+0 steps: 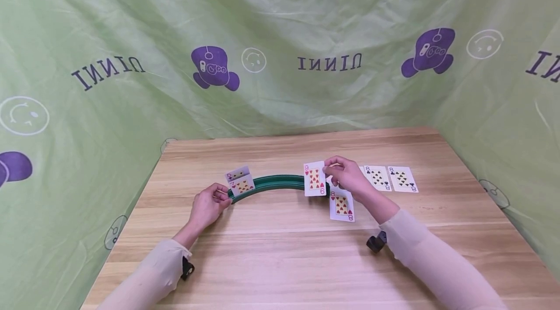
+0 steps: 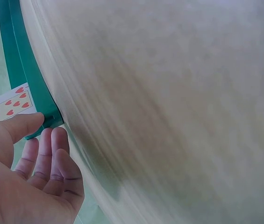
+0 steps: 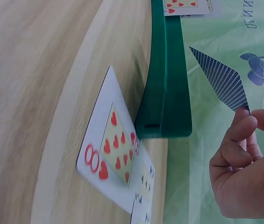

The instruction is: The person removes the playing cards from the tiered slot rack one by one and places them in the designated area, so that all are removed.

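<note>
A curved green card holder [image 1: 280, 182] lies across the table. My left hand [image 1: 209, 207] pinches its left end, the thumb on one face and fingers against the other in the left wrist view. Beside that hand, a seven of hearts [image 1: 243, 186] stands in the holder, with a five [image 1: 237, 174] partly hidden behind it. My right hand [image 1: 347, 177] pinches the nine of hearts [image 1: 314, 179] by its edge, above the holder's right end; its striped back [image 3: 223, 79] shows in the right wrist view. An eight of hearts [image 1: 342, 206] lies just below that end.
An eight of spades [image 1: 377, 178] and an eight of clubs [image 1: 403, 179] lie face up at the right, beyond my right hand. Green printed cloth [image 1: 280, 96] hangs behind and at both sides of the wooden table [image 1: 280, 251].
</note>
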Demonstrator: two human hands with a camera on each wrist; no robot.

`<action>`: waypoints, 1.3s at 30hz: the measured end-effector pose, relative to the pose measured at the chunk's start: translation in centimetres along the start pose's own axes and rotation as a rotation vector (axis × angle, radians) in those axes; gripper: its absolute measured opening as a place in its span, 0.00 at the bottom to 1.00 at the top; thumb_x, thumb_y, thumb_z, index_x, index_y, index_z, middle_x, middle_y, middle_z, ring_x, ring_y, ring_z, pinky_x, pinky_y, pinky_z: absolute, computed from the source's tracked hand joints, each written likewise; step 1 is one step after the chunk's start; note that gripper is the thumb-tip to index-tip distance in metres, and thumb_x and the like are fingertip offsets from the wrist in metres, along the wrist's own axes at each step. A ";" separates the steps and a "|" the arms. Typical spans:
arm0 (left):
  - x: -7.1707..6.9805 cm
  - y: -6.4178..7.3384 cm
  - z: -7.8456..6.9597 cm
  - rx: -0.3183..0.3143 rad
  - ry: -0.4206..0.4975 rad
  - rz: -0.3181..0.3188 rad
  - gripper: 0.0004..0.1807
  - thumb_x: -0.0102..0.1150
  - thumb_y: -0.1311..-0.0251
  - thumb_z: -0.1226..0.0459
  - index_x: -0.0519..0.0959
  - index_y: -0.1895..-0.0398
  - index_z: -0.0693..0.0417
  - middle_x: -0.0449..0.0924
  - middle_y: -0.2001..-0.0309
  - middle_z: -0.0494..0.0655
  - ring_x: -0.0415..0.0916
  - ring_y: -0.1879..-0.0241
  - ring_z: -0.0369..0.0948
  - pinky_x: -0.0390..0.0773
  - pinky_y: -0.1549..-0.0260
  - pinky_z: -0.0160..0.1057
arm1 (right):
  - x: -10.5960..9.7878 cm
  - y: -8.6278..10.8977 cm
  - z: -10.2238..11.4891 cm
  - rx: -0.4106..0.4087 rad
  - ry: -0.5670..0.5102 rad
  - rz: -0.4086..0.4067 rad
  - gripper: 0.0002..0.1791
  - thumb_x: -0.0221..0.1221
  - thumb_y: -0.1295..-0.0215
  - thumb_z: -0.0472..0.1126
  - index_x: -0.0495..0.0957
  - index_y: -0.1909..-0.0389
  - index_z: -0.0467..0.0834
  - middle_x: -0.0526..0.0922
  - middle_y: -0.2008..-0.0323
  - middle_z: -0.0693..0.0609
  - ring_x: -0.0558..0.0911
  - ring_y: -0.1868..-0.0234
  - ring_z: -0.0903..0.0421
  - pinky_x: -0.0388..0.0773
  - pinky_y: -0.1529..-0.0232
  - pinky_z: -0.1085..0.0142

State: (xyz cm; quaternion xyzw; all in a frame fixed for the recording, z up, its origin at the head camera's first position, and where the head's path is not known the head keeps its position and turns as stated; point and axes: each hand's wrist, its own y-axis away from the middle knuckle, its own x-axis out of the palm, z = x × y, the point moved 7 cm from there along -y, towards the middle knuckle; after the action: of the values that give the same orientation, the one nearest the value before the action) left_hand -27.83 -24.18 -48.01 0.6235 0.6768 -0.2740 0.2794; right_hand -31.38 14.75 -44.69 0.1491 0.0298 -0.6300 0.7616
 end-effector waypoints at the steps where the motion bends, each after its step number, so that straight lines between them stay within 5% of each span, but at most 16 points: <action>1: 0.0 0.0 0.0 -0.002 0.001 0.001 0.14 0.70 0.45 0.69 0.80 0.56 0.57 0.85 0.64 0.50 0.81 0.66 0.40 0.82 0.63 0.35 | -0.2 0.1 0.0 -0.002 0.001 -0.001 0.15 0.56 0.28 0.41 0.72 0.46 0.38 0.84 0.68 0.55 0.72 0.76 0.62 0.64 0.78 0.72; 39: 0.0 -0.1 0.2 -0.002 0.006 0.023 0.14 0.69 0.44 0.69 0.79 0.55 0.58 0.84 0.63 0.50 0.80 0.65 0.40 0.83 0.60 0.39 | -6.9 3.8 -3.4 0.082 0.090 -0.112 0.17 0.55 0.28 0.42 0.71 0.44 0.36 0.79 0.71 0.55 0.75 0.75 0.62 0.69 0.75 0.70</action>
State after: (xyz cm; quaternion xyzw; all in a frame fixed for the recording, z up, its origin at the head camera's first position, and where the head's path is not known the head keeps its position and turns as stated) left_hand -27.91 -24.33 -48.16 0.6318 0.6707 -0.2681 0.2811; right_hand -28.66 22.82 -45.57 0.2066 0.0463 -0.6651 0.7161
